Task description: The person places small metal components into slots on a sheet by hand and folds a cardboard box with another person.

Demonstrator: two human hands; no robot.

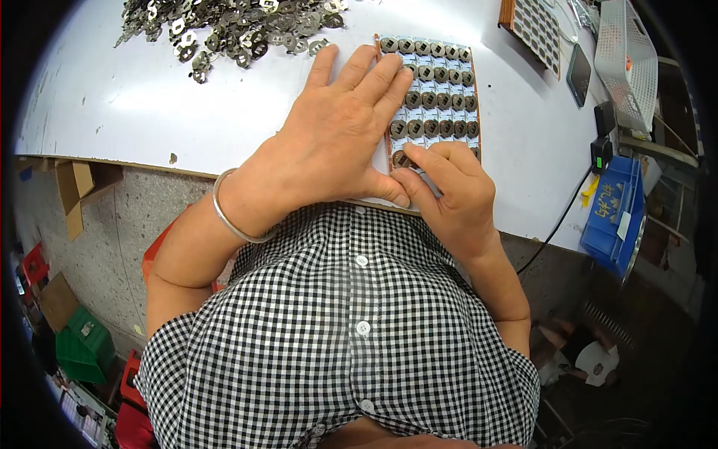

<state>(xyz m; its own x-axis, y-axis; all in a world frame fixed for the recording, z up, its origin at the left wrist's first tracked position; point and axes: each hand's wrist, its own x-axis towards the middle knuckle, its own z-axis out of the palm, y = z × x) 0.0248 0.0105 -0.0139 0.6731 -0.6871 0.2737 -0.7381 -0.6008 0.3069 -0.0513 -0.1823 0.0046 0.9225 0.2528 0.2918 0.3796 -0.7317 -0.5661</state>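
A tray point(479, 112) with rows of round metal pieces lies near the table's front edge. My left hand point(340, 123) rests palm down over the tray's left edge, its fingers spread and its thumb stretched toward the front. At the tray's front left corner, my right hand point(456, 183) has its thumb and index finger bent close together beside a round metal piece point(401, 159) of the front row. Whatever lies between those fingertips is too small to make out. Loose flat metal pieces point(224, 30) are heaped at the back left of the table.
Another filled tray point(535, 30) sits at the back right, near a phone point(578, 75) and a white perforated basket point(627, 67). A black cable point(561, 224) runs down past a blue bin point(613, 213). Another person point(594, 359) is at the lower right.
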